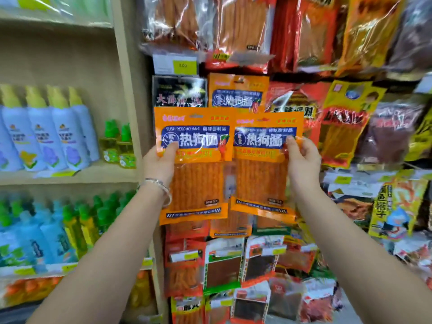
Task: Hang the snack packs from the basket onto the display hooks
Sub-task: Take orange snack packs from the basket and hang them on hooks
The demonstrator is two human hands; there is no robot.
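In front of the display wall, two orange packs are up side by side: the left snack pack (194,164) and the right snack pack (264,164), inner edges overlapping. The left hand (160,163) pinches its pack's outer edge, thumb on the front. The right hand (304,160) pinches likewise. Both forearms reach up and forward, bracelet (159,185) on the left wrist. Behind hangs a matching pack (238,92); spray bottles (46,132) line the left shelf.
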